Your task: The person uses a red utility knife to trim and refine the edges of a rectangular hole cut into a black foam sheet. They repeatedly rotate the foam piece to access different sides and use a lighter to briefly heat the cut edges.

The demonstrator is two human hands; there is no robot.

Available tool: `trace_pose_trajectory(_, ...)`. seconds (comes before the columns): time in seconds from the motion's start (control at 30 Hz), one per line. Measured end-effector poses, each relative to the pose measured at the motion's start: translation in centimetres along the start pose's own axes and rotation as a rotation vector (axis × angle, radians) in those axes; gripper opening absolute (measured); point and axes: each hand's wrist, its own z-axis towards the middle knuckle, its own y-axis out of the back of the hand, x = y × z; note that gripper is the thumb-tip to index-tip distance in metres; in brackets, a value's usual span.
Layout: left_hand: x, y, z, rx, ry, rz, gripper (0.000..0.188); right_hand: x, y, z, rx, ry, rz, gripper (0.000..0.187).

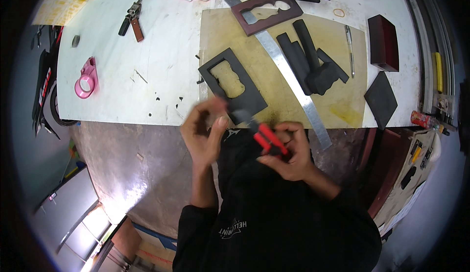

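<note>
My right hand (pixel 292 152) is closed around the red and black handle of a cutter knife (pixel 267 137). Its grey front end is blurred and points up and left toward my left hand (pixel 201 132). The thumb and fingers of that hand are apart, with the fingertips smeared by motion; nothing held shows clearly. Just beyond both hands, a dark grey foam block (pixel 242 93) with a shaped cut-out lies partly over the edge of a yellowish cutting mat (pixel 274 110).
A steel ruler (pixel 289 78) crosses the mat under a maroon cut-out frame (pixel 252 23). Dark foam pieces (pixel 313 66) and a pen (pixel 349 46) lie at right. A pink tape dispenser (pixel 88 78) and a folding multitool (pixel 132 19) are on the left. A maroon box (pixel 383 43) stands far right.
</note>
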Motion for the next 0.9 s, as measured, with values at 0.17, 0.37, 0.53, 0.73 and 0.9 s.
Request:
trace_pose_trajectory(0.17, -2.3, 0.0, 4.8, 0.135, -0.424, 0.963, 0.107, 1.1, 2.3, 1.0, -0.072, -0.198, 0.13, 0.048)
trace_pose_trajectory(0.37, -2.3, 0.1, 3.6, 0.194, -0.381, 0.888, 0.115, 0.3, 3.4, 0.6, -0.065, -0.19, 0.21, 0.048)
trace_pose_trajectory(0.53, 0.1, 0.6, 2.8, -0.14, -0.819, 0.746, 0.103, 0.3, 2.6, 0.0, 0.028, -0.203, 0.239, 0.047)
trace_pose_trajectory(0.73, 2.7, 0.1, 2.1, -0.186, -0.641, 0.589, 0.112, 0.0, 0.2, 0.3, 0.165, -0.231, 0.246, 0.057)
trace_pose_trajectory(0.9, 3.3, -1.2, 1.9, -0.033, -0.629, 0.663, 0.033, -0.6, -0.5, 0.6, 0.075, -0.255, 0.236, 0.054)
